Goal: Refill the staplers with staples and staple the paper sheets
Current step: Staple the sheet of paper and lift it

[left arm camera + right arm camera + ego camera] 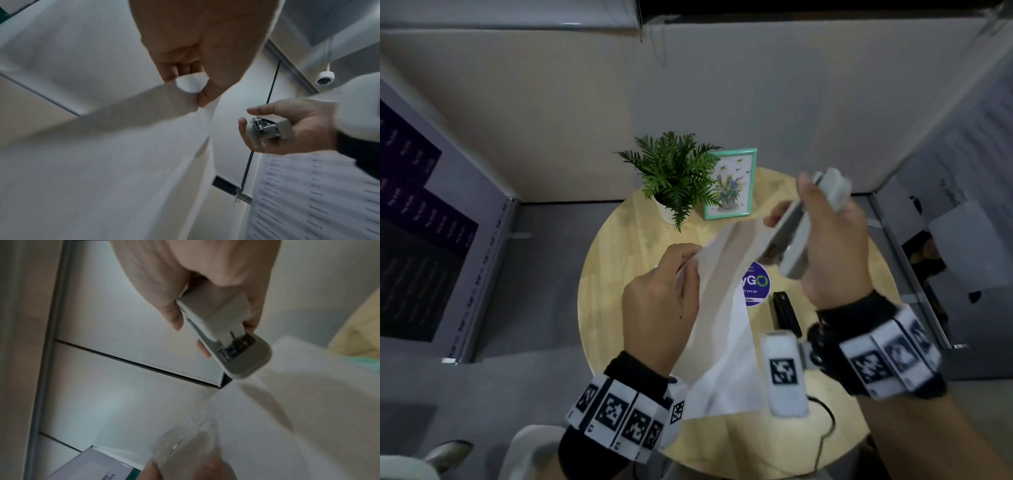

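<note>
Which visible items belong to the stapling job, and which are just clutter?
In use: paper sheets pinched by left hand; grey stapler gripped by right hand; black stapler lying on table.
Lying about: potted plant; picture frame; round sticker.

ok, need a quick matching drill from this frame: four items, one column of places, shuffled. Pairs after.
1. grey stapler
2. paper sheets
3. black stapler
4. potted plant

A. lying on the table
B. gripped in the right hand
C. standing beside the picture frame
D. pinched by the left hand

Pairs: 1-B, 2-D, 3-A, 4-C
</note>
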`<state>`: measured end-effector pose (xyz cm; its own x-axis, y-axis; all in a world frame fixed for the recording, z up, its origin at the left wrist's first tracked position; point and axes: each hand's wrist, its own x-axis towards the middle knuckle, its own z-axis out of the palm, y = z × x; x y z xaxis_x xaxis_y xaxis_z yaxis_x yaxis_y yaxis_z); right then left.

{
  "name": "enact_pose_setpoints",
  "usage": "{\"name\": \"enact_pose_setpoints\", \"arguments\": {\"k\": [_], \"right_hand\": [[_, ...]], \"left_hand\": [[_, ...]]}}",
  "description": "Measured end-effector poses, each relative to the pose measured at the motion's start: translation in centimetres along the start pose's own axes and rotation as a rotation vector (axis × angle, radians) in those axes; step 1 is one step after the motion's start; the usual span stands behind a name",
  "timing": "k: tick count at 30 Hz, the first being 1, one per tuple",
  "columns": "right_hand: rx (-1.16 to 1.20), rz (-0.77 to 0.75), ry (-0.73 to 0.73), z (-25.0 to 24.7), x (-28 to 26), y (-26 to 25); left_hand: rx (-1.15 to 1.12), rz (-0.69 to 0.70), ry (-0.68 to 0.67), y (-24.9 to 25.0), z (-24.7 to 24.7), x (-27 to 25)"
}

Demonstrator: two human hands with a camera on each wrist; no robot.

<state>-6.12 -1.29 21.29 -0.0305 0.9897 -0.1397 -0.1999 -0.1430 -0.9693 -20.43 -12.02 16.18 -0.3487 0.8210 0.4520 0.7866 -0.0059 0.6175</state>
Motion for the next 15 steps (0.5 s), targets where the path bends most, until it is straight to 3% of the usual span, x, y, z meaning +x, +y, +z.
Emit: {"name": "enact_pose_setpoints", "arguments": {"k": [3, 6, 15], "right_hand": [[-0.027, 0.200, -0.115, -1.2, -2.0, 0.2], [-0.011, 0.315, -0.217, -1.4, -3.7, -0.2], [-0.087, 0.259, -0.216, -0.9, -5.3, -0.9]], "left_hand": [[-0.022, 0.107, 0.126, 0.6, -0.2, 0.0], [-0.040, 0.174, 0.162, 1.2, -0.1, 0.0], [-0.124, 0.312, 0.171, 2.0, 0.0, -0.8]]}}
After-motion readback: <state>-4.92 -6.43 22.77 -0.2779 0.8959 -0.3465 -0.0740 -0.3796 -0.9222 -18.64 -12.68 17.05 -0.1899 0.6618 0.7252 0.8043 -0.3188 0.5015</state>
